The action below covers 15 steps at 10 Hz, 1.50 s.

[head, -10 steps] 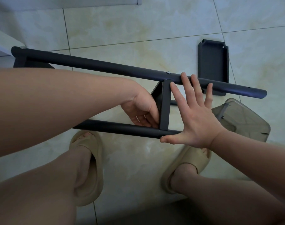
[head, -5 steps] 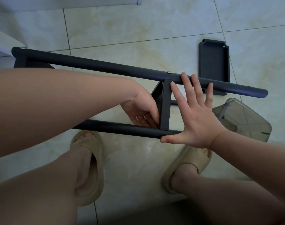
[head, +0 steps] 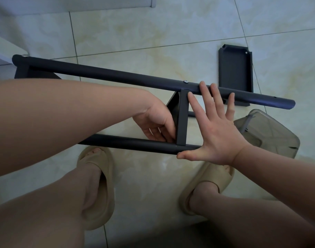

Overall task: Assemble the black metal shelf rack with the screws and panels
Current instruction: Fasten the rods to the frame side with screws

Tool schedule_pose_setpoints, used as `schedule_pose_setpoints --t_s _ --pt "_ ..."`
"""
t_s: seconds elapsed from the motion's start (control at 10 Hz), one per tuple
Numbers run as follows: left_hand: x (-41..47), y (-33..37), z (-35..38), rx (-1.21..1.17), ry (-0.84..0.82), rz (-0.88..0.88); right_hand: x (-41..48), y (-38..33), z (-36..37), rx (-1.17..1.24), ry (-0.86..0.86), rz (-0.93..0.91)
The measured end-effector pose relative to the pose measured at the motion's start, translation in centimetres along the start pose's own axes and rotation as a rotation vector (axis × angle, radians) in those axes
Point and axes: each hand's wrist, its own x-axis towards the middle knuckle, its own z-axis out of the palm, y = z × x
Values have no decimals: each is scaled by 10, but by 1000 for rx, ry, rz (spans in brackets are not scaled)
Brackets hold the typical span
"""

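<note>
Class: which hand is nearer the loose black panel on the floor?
Right. The right hand spans both poles close to the loose black panel; the left hand holds the mounted panel, farther left.

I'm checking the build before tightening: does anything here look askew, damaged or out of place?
Nothing looks damaged or spilled. One black rectangular metal panel lies loose on the tiled floor beyond the far black metal tube, not yet fitted.

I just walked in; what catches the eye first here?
Two long black tubes cross the middle, joined by a short panel. The right hand lies flat, fingers spread, across both tubes, while the left hand grips the panel's left edge. A spare panel lies on the tiles at upper right.
</note>
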Motion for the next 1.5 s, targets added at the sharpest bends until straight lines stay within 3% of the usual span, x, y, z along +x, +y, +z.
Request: schedule_pose_setpoints --t_s 0.3,0.7,1.5 --pt "2 1 0 -111 -14 25 0 0 0 7 3 -1" --pt "1 4 -2 -14 2 -4 0 0 0 6 7 -4" --pt "0 3 -2 -113 -27 29 0 -1 -1 1 0 -1"
